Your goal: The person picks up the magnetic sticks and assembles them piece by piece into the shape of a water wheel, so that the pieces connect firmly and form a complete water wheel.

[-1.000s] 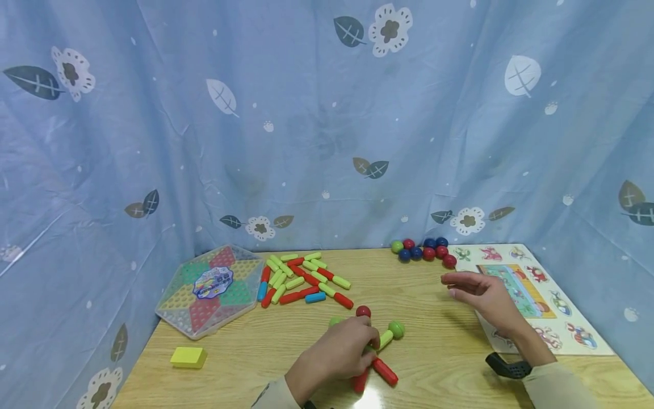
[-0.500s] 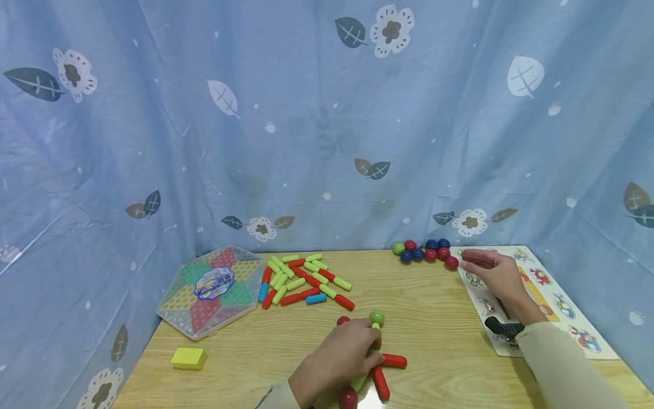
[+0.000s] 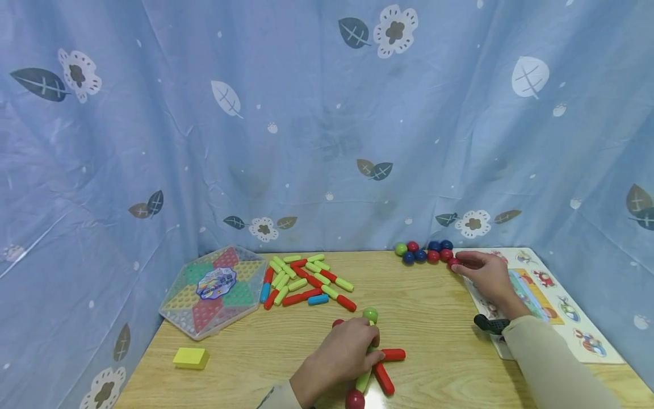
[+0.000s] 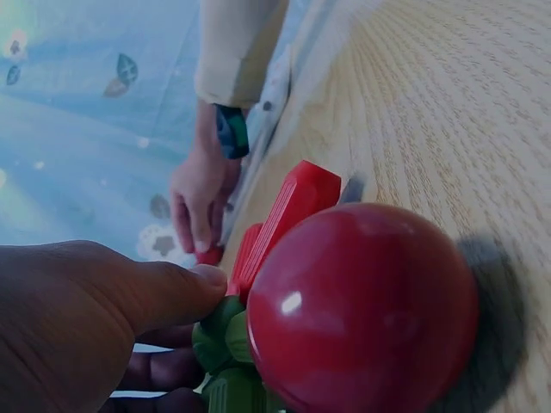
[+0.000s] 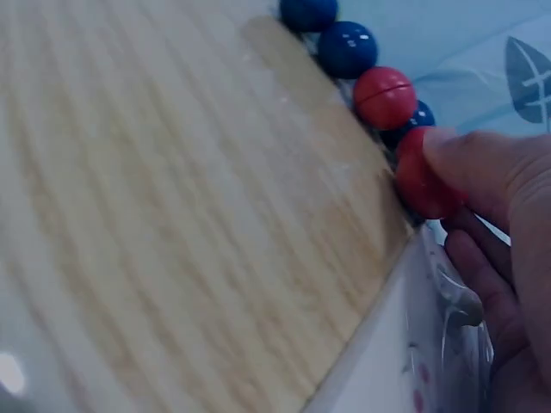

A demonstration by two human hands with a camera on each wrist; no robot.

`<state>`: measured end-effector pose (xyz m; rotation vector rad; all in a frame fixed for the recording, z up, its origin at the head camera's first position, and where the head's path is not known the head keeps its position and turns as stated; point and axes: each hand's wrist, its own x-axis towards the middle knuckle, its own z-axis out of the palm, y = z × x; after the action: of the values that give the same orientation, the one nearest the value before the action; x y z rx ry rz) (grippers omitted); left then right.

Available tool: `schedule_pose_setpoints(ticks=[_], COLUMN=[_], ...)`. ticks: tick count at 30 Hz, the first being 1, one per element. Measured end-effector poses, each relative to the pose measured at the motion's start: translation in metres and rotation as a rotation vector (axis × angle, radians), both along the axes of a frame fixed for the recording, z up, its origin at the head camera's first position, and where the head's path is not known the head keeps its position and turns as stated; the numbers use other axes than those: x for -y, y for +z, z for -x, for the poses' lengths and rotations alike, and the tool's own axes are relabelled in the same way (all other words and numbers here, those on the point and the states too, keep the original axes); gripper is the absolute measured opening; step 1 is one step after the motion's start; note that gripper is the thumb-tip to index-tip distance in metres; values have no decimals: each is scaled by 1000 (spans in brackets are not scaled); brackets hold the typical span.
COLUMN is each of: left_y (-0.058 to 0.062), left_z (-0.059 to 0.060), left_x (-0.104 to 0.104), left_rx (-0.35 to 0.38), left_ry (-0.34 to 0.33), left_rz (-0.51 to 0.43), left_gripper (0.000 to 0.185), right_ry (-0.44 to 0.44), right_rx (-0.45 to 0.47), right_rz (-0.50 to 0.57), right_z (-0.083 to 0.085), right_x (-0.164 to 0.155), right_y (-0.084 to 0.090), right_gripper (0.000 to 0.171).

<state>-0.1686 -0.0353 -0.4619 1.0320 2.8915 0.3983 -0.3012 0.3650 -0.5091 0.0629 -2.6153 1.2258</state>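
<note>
My left hand [image 3: 339, 351] grips the middle of a joined stick-and-ball toy piece near the table's front. From it stick out red sticks [image 3: 385, 379], a yellow-green stick [image 3: 363, 382], a green ball [image 3: 370, 314] and a dark red ball [image 3: 355, 399]. That red ball looms large in the left wrist view, with a green joint [image 4: 225, 331] at the thumb; the palm hides part of the piece. At the back right, my right hand [image 3: 487, 276] has thumb and fingers around a red ball [image 5: 428, 185] at the end of a cluster of balls.
Several blue balls [image 3: 420, 255], red balls and a green ball [image 3: 401, 249] lie along the back. Loose sticks [image 3: 301, 282] are heaped centre left, beside a hexagonal game board [image 3: 209, 292]. A yellow block [image 3: 191, 358] sits front left. A picture puzzle board [image 3: 567, 309] lies under my right forearm.
My right hand has moved over the puzzle board's edge to the end red ball and taken hold of it. The left hand has turned the joined piece, so its balls and sticks point differently.
</note>
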Motion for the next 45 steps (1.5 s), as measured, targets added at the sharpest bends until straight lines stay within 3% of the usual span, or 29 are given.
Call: schedule_pose_setpoints(ticks=[3, 7, 16, 20, 25, 30, 35, 45], left_y=[0, 0, -1, -4, -7, -8, -8, -11], left_z=[0, 0, 1, 1, 1, 1, 0, -1], left_x=[0, 2, 0, -5, -12, -15, -16, -19], left_rx=[-5, -13, -44, -57, -63, -102, -112, -102], left_ry=[9, 12, -20, -33, -23, -17, -2, 44], left_rz=[-7, -12, -29, -24, 27, 86, 97, 95], left_gripper=[22, 23, 17, 20, 18, 19, 19, 21], right_ry=[10, 62, 260, 395, 562, 657, 733, 791], right_rx=[-53, -86, -54, -39, 52, 131, 131, 138], right_rz=[-51, -30, 176, 270, 355, 359, 374, 408], right_z=[0, -9, -63, -85, -102, -107, -104, -102], right_x=[2, 8, 49, 69, 90, 102, 107, 110], right_y=[0, 4, 9, 3, -4, -7, -10, -15], right_gripper=[41, 37, 28, 27, 29, 31, 31, 32])
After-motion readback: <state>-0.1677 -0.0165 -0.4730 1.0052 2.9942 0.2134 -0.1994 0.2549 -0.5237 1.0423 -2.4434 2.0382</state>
